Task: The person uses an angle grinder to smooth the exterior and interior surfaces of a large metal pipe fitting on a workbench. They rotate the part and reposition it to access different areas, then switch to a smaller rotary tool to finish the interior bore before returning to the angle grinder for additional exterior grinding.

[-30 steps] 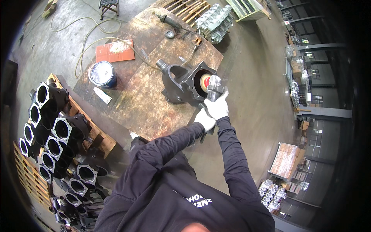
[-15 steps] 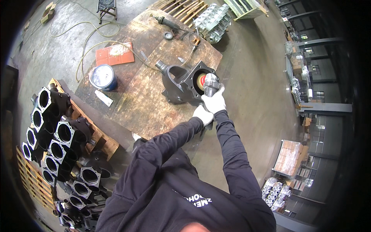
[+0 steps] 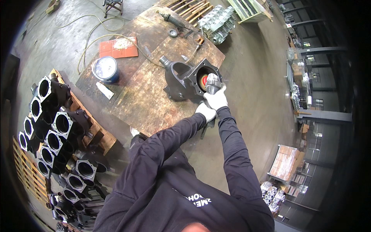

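Note:
A dark cast-metal housing [image 3: 177,83] with a square flange and a round bore lies near the right edge of the wooden worktop [image 3: 143,104]. At its bore is an angle grinder [image 3: 212,84], its red and yellow disc [image 3: 205,80] partly inside the opening. My right hand [image 3: 217,98], in a white glove, is closed round the grinder just behind its head. Below it my left hand [image 3: 206,111], also gloved in white, is wrapped round the grinder's dark body. The fingers of both hands are partly hidden.
On the worktop are a blue tub [image 3: 106,69], a white tube [image 3: 104,91], an orange-red sheet [image 3: 118,47], another grinder [image 3: 172,20] and a loose disc [image 3: 172,33]. A hose [image 3: 123,36] crosses it. Several similar housings [image 3: 54,141] stand on pallets at the left.
The whole view has shifted slightly. The grinder's head stays at the bore, its disc showing a little differently. Both hands keep their grip.

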Demonstrator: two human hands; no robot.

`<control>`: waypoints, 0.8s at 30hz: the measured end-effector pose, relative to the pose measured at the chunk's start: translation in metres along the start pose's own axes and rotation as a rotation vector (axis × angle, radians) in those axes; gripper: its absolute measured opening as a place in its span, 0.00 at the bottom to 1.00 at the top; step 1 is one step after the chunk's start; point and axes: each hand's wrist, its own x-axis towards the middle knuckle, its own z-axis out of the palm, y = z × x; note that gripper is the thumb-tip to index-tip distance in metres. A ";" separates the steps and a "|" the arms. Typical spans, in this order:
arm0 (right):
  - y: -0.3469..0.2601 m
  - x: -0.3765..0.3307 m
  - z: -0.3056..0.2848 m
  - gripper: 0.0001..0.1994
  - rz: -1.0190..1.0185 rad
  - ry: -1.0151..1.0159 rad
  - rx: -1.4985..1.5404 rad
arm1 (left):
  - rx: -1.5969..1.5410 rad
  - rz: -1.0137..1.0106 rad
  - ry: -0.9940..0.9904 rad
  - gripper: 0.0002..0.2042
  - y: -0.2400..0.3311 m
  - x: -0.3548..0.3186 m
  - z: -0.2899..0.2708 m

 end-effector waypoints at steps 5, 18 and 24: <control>0.000 0.017 0.004 0.61 0.009 -0.020 -0.035 | 0.071 -0.216 -0.036 0.20 0.002 0.017 -0.004; -0.001 -0.035 -0.024 0.58 -0.031 0.101 0.036 | 0.035 0.100 -0.005 0.21 0.000 -0.011 0.019; 0.004 -0.034 -0.018 0.59 -0.035 0.105 0.051 | 0.099 0.146 -0.014 0.20 0.009 -0.020 0.013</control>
